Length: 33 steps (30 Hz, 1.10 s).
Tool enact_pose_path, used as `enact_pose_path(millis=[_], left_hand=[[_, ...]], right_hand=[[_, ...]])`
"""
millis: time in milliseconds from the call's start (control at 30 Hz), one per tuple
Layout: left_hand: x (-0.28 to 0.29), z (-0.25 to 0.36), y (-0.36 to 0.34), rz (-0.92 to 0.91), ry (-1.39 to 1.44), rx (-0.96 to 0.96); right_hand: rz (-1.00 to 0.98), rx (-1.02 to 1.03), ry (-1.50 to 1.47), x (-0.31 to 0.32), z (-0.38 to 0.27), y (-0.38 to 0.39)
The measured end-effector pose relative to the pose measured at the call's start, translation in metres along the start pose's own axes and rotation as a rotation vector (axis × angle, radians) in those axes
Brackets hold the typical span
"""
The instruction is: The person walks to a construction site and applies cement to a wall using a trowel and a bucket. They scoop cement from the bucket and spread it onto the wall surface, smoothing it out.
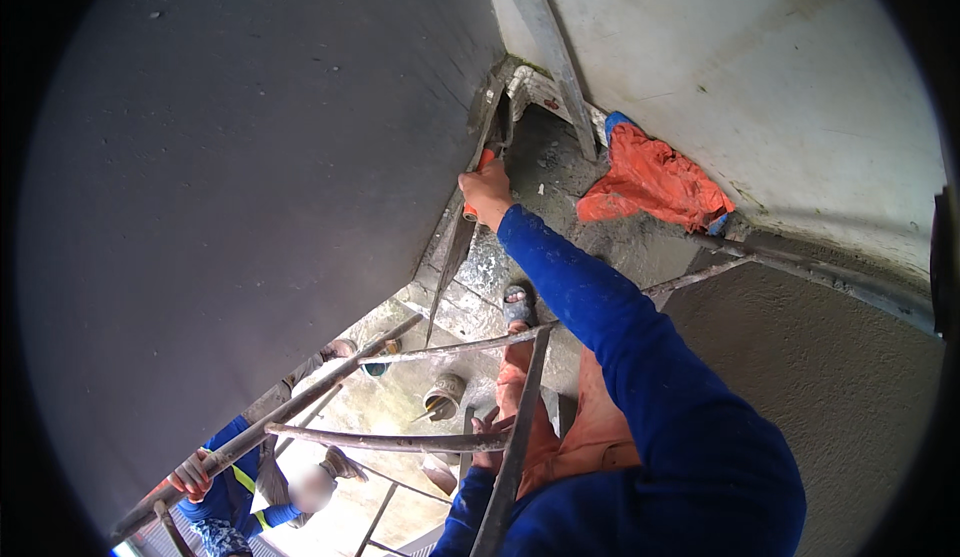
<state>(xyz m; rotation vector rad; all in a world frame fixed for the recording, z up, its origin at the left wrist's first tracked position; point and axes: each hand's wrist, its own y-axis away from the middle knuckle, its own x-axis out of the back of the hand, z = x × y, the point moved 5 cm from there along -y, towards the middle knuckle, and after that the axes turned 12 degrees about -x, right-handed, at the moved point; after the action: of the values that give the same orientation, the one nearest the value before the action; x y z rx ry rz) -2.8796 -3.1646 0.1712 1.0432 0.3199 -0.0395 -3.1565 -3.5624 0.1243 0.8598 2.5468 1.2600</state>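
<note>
The right grip (486, 193) is closed round the orange handle (487, 158) of a long grey tool (456, 257), its long axis running far to near beside the left-hand dark wall (270, 177), well beyond the left grip (488, 444), whose hold I cannot tell.

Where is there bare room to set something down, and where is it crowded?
Bare floor shows between the crumpled orange sack and right sleeve, and left of the bucket, framed by scaffold tubes. It is crowded around the left hand, amid tubes and orange trousers.
</note>
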Motion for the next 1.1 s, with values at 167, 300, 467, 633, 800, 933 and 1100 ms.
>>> enact_pose_path(millis=[167, 300, 467, 633, 800, 933, 1100], left_hand=[[-0.003, 0.008, -0.005, 0.013, -0.037, -0.043], [0.017, 0.003, -0.004, 0.081, 0.052, -0.054], [0.027, 0.003, -0.005, 0.14, 0.048, -0.017], [0.034, 0.011, -0.004, 0.145, 0.049, -0.06], [0.035, 0.012, 0.004, 0.195, 0.035, -0.091], [0.042, 0.002, 0.003, 0.194, 0.029, -0.08], [0.027, 0.003, -0.005, 0.175, -0.004, -0.081]], right_hand=[[-0.021, 0.008, -0.156, -0.023, 0.016, -0.031], [-0.066, -0.079, -0.159, -0.043, -0.002, -0.012], [0.044, -0.185, -0.166, -0.065, -0.004, -0.026], [0.11, -0.183, -0.335, -0.079, -0.001, -0.033], [0.065, -0.286, -0.188, -0.085, -0.009, -0.031], [-0.012, -0.316, -0.178, -0.082, 0.014, -0.029], [-0.007, -0.28, -0.345, -0.062, 0.05, -0.045]])
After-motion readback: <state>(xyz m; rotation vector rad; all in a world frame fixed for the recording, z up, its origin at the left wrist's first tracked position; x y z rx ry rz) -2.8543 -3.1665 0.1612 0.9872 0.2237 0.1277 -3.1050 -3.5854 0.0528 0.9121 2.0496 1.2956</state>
